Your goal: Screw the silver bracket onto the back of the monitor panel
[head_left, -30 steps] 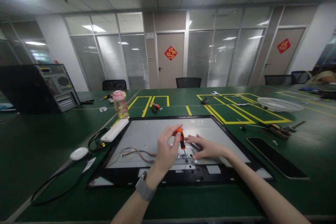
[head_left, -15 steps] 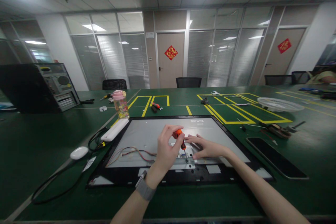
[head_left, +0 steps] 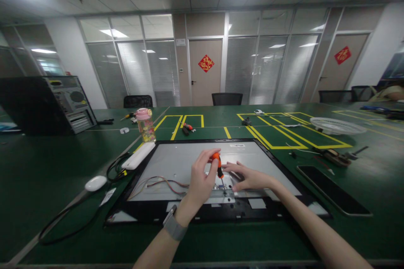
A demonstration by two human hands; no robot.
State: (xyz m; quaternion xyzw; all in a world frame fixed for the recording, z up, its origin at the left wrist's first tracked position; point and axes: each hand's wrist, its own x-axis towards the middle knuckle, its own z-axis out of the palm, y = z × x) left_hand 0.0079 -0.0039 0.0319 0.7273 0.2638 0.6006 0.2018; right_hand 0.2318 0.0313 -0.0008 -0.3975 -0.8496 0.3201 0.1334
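Note:
My left hand (head_left: 203, 173), with a watch on its wrist, grips an orange and black screwdriver (head_left: 220, 170) by its handle. The screwdriver stands nearly upright, its tip at a small metal bracket (head_left: 229, 200) on the panel. My right hand (head_left: 249, 177) rests beside the tip with its fingers spread over the bracket area. Under both hands lies a large flat grey panel (head_left: 176, 155) with a black frame. Thin coloured wires (head_left: 160, 179) run over its left part. What the right fingertips touch is hard to make out.
Left of the panel are a white power strip (head_left: 138, 156), a pink-lidded bottle (head_left: 145, 125), a white mouse (head_left: 95, 183) and black cables. A phone (head_left: 333, 190) lies at the right. Farther off are a computer case (head_left: 47, 105), a white round grille (head_left: 336, 126) and a person's arm.
The fingers of my left hand have shifted slightly on the screwdriver, and its handle shows more and is a little more upright. My right hand has stayed in place.

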